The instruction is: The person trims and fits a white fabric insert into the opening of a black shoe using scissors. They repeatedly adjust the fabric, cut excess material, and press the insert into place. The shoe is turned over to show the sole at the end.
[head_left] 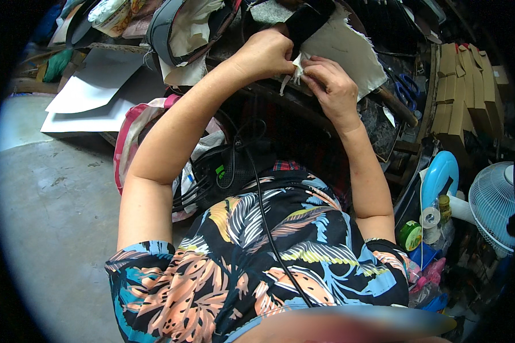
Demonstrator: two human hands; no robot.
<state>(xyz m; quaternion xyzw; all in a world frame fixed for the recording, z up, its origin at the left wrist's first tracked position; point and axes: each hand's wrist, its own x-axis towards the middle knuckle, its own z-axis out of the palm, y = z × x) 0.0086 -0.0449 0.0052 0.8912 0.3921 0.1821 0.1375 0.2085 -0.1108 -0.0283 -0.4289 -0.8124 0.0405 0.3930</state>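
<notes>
At the top middle, my left hand [269,52] is closed, its thumb and fingers pinching a small frayed tuft at the edge of a cream cloth piece [349,51]. From the right, my right hand [333,86] meets it, with bent fingertips pressed on the same tuft. Loose threads hang below the fingers. A black strip [308,26] lies against the cloth, just above my left hand. Left of that hand sits a curved grey-and-black piece with cream lining [165,31]; its kind is unclear.
White sheets [97,86] lie on the left. Blue-handled scissors [406,88] and a wooden handle [399,107] are right of the cloth. Cardboard boxes [458,97] stand farther right, above a fan [494,203]. A black cable [261,211] runs down my front.
</notes>
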